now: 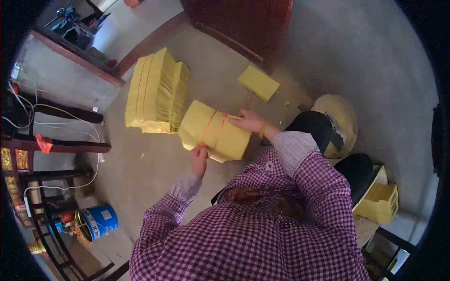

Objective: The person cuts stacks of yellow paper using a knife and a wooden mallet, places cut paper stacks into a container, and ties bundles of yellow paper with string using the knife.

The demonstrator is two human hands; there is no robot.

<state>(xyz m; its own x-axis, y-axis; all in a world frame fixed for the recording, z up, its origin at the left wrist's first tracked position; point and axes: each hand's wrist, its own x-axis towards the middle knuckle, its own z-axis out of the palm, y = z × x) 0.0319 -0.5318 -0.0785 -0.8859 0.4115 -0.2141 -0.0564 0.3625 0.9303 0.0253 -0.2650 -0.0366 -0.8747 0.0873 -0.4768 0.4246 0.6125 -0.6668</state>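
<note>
A thick bundle of yellow paper (193, 122) is held in front of my body, tied round with two reddish strings. The fingers of my left hand (199, 161) are closed on its near edge, close to where a string passes. My right hand (250, 122) grips the far right side of the same bundle, thumb and fingers by the red string; I cannot tell whether the string itself is pinched. To the left, a taller stack of tied yellow paper bundles (149, 89) stands on the floor. Beyond my right hand lies a smaller yellow paper block (259, 83).
A dark red wooden cabinet (239, 23) stands at the far side. On the left are dark wooden furniture bars (61, 143), white cables (97, 136) and a blue bucket (105, 222). A round pale object (344, 117) and a yellow box (380, 201) are at the right.
</note>
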